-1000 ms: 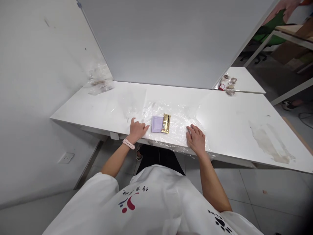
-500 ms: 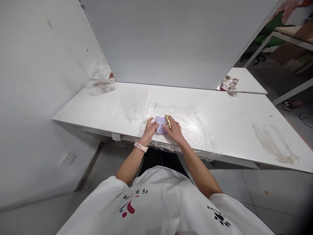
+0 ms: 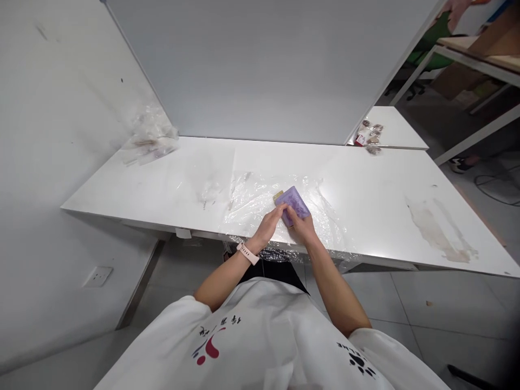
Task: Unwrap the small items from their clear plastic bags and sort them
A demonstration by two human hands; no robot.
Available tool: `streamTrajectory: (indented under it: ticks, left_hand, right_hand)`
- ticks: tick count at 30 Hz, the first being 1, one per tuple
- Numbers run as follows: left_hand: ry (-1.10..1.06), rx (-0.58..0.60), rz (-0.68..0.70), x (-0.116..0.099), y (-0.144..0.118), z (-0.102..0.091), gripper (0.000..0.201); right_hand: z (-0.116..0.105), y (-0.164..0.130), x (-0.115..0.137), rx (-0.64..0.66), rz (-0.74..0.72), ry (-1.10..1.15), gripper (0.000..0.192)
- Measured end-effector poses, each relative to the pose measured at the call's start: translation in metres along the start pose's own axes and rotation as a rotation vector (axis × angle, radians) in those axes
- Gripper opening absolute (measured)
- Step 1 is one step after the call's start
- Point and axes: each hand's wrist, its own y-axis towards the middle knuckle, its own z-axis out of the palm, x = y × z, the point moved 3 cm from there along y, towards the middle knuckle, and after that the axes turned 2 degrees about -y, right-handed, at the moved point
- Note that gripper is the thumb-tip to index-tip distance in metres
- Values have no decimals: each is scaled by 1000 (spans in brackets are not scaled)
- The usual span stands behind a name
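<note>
purple packet (image 3: 296, 202) | held by left hand (image 3: 268, 226), right hand (image 3: 301, 227) | over plastic wrap (image 3: 252, 197)

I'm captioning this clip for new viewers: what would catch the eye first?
The purple packet at the table's near edge, held by the left hand and right hand over a clear plastic sheet. A gold packet peeks out behind it, and a brown stain marks the table's right side.

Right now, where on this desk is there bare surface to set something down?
Bare table lies between the plastic sheet and the stain, and left between sheet and bag pile. Crowded: both hands, left hand and right hand, on the purple packet.
</note>
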Motion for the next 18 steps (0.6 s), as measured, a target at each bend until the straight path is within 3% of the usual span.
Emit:
streamTrajectory:
  ticks: [4,8,13,15,18]
  left_hand:
    - [445,-6,58,17,0,2,63]
    - [903,9,172,35,-5,0,62]
    - [1057,7,227,44,8,-1,65]
    - [1066,9,233,43,19,0,66]
    - [1065,3,234,40,31,1,66]
  right_hand:
    - [-36,8,1,-213,5,110,50]
    - [-110,31,19,-514,-50,227,51]
    - [-208,97,40,-875,-145,275,28]
    - [-233,136,54,-930,-118,204,23]
    - [-257,197,82,-894,-93,128,27]
